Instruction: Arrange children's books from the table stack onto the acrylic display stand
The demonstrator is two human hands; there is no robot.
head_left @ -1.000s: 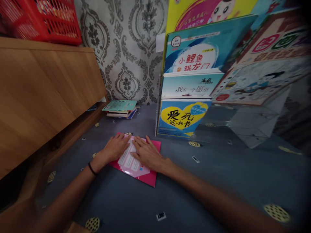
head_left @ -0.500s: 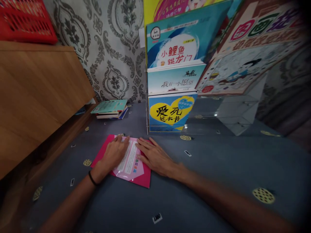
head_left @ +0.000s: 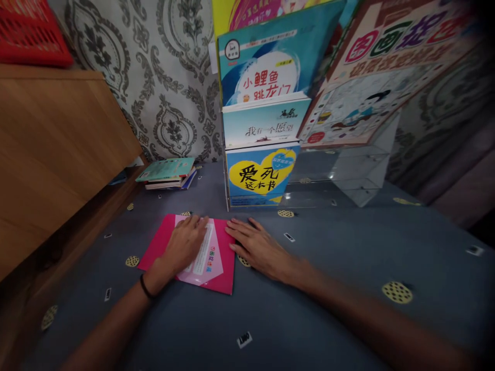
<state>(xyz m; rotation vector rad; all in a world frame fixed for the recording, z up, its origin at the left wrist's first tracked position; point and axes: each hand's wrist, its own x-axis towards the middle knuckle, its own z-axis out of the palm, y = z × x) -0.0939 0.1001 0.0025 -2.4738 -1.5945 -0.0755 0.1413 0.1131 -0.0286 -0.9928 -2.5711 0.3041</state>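
Note:
A pink book (head_left: 224, 257) lies flat on the patterned blue-grey cloth, its cover carrying a pale pink panel with Chinese print. My left hand (head_left: 184, 241), with a dark band at the wrist, rests on the book's cover, fingers stretched toward its far edge and partly covering the print. At the right edge of the book, my right hand (head_left: 260, 250) lies with fingers extended; its fingertips touch the edge and the palm is over the cloth. Neither hand grips the book.
Behind the book, a clear stand (head_left: 340, 170) holds several upright books, one with a yellow heart (head_left: 259, 175). A small stack of books (head_left: 168, 172) lies at the back left. A wooden cabinet (head_left: 58, 154) bearing a red basket (head_left: 33, 38) borders the left side.
My right hand has slid rightward off the cover to the book's right edge. My left hand stays on the cover. The camera view has shifted slightly.

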